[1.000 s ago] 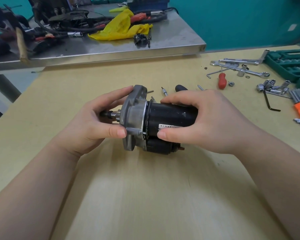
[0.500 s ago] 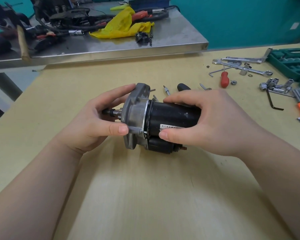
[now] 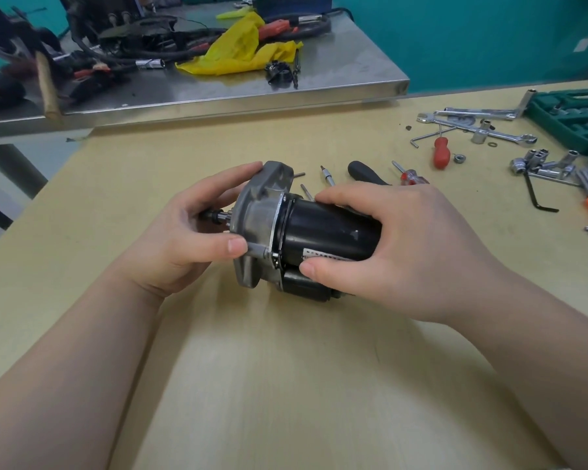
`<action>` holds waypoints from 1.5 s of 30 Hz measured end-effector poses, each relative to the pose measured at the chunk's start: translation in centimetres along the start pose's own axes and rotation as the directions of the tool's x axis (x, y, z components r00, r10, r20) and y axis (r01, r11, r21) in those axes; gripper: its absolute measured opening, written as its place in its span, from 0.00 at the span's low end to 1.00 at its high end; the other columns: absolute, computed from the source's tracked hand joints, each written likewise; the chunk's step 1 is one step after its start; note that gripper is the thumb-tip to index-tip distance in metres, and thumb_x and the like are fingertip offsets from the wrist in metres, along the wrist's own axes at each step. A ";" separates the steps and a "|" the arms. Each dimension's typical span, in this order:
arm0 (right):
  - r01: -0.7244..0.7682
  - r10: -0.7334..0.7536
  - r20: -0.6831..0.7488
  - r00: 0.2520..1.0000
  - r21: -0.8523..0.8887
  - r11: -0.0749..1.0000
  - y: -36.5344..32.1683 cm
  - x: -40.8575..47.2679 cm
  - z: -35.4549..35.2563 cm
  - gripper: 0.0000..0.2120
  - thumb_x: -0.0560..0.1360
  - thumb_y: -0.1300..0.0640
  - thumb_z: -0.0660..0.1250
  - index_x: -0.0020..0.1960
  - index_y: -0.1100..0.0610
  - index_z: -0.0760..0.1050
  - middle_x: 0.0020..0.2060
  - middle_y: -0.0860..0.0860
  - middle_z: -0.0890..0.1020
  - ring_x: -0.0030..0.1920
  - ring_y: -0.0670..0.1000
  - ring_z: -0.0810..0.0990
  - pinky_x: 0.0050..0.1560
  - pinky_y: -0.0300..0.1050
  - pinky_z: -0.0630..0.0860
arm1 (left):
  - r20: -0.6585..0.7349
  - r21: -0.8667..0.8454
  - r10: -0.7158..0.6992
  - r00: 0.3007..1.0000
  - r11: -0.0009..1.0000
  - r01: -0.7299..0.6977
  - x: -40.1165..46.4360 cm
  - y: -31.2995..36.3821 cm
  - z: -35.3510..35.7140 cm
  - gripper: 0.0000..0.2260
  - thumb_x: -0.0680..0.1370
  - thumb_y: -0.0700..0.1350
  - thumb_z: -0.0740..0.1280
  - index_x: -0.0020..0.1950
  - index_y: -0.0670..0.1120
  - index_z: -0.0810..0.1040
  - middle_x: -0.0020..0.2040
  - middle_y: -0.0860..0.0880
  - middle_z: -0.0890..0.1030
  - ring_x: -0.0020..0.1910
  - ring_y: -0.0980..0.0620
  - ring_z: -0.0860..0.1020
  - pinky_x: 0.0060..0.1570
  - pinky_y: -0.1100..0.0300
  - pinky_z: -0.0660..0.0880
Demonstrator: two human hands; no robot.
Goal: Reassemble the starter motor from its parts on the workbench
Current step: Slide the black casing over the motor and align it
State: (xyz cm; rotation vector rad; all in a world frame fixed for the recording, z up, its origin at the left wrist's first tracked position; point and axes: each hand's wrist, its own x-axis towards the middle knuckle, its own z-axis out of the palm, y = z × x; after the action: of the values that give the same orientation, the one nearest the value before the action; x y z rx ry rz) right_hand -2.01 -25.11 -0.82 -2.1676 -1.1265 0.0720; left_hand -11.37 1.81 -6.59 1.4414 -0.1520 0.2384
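The starter motor [image 3: 306,239] lies on its side near the middle of the wooden bench [image 3: 286,385], and the person holds it with both hands. The left hand [image 3: 184,239] has its grip on the grey metal housing [image 3: 258,215] at the left end: the fingers reach over the top edge and the thumb presses on the near side, close to a small bolt. A short shaft [image 3: 214,217] comes out of the housing toward the left palm. The right hand [image 3: 398,249] has its grip around the black cylindrical body [image 3: 323,228], fingers over the top and thumb on the near side, next to a white label. Under the black body there is a smaller black cylinder [image 3: 306,286] (I think the solenoid), and it rests on the bench.

Behind the motor lie some loose bits and a black handle [image 3: 364,171], just beside the right hand's fingers. Further right there are a red-handled screwdriver [image 3: 440,152], wrenches [image 3: 472,125], several sockets [image 3: 540,162], a black hex key [image 3: 537,195] and a green tool case [image 3: 574,113] at the edge. At the back stands a metal table [image 3: 218,86] with black cables and a yellow cloth [image 3: 241,50] on it.
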 end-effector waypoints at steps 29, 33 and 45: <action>-0.077 0.073 -0.030 0.997 -0.164 0.983 -1.1 -0.1 1.0 0.26 0.66 0.27 0.66 0.60 0.39 0.76 0.43 0.41 0.84 0.45 0.46 0.82 0.47 0.51 0.80 | 0.093 0.009 -0.066 0.993 0.998 0.065 0.4 -0.3 -0.7 0.40 0.69 0.44 0.85 0.79 0.53 0.75 0.71 0.43 0.81 0.66 0.40 0.81 0.61 0.48 0.81; -0.178 0.177 0.043 0.983 0.028 0.984 -0.1 0.5 0.8 0.26 0.65 0.30 0.71 0.60 0.35 0.73 0.44 0.36 0.83 0.45 0.40 0.82 0.47 0.48 0.82 | -0.052 -0.173 -0.183 0.982 0.970 0.172 0.6 -1.3 0.7 0.51 0.65 0.51 0.87 0.84 0.48 0.65 0.73 0.34 0.77 0.67 0.35 0.80 0.61 0.42 0.81; -0.270 0.236 0.131 0.963 0.520 0.810 0.5 2.6 1.1 0.23 0.62 0.42 0.82 0.56 0.44 0.84 0.49 0.39 0.88 0.46 0.42 0.88 0.48 0.47 0.83 | -0.218 -0.235 -0.262 0.940 0.949 0.210 0.6 -1.3 5.2 0.23 0.87 0.58 0.60 0.72 0.46 0.82 0.72 0.41 0.81 0.73 0.42 0.79 0.71 0.46 0.77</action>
State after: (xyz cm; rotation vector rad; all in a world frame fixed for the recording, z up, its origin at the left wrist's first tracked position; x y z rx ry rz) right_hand -0.43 -22.77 -1.33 -1.7935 -0.7215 0.5169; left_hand -10.24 -3.49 -7.01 1.1964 0.1964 0.1953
